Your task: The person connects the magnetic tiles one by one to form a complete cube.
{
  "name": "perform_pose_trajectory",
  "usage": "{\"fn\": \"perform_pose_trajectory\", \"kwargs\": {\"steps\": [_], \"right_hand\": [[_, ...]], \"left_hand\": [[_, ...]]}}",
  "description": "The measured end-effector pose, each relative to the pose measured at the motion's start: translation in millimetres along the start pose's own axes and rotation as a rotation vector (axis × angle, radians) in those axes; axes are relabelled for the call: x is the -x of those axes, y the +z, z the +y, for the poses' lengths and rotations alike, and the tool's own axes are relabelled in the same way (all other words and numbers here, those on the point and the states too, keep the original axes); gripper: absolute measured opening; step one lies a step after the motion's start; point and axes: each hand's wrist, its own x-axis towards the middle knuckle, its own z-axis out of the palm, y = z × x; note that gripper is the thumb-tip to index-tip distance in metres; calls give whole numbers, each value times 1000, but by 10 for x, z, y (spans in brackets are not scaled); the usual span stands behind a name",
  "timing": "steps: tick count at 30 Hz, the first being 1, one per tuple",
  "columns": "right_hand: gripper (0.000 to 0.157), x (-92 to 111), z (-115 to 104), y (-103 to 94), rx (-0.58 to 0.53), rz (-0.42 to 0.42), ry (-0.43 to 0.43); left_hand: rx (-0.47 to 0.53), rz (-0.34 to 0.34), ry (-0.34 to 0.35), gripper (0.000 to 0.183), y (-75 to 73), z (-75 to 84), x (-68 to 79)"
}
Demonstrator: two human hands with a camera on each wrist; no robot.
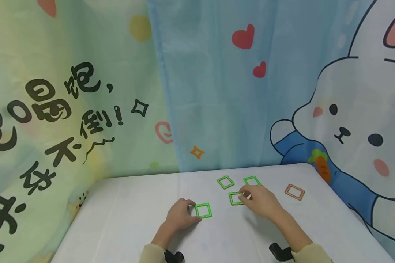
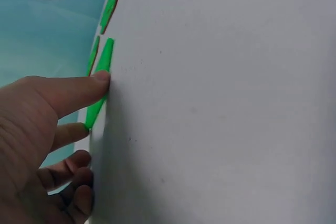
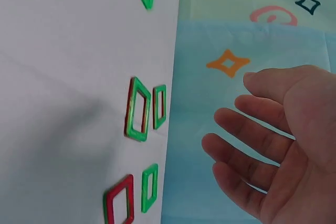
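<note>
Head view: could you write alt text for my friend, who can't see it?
A person's left hand pinches a green square frame at a white table, while the right hand, holding nothing, hovers over another green frame. Two more green frames and an orange-brown one lie nearby, before a pastel curtain with a cartoon rabbit.

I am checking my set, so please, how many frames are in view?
5: the left frame, in the left hand; the middle frame, partly behind the right hand; the back-left frame; the back-right frame; the orange frame, rightmost. No others seem hidden.
</note>
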Motion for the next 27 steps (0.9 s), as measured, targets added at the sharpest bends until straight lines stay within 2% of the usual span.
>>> {"fn": "perform_pose_trajectory", "kwargs": {"steps": [7, 15, 22, 27], "right_hand": [[20, -130, 53, -93, -3, -21, -2], [26, -286, 186, 1, 25, -69, -13], [28, -370, 366, 198, -66, -98, 40], [28, -447, 462, 293, -157, -55, 63]], "left_hand": [[25, -20, 5, 53, -58, -62, 180], [72, -9, 31, 52, -77, -68, 374], [118, -42, 6, 52, -33, -90, 488], [161, -38, 0, 52, -40, -83, 493]]}}
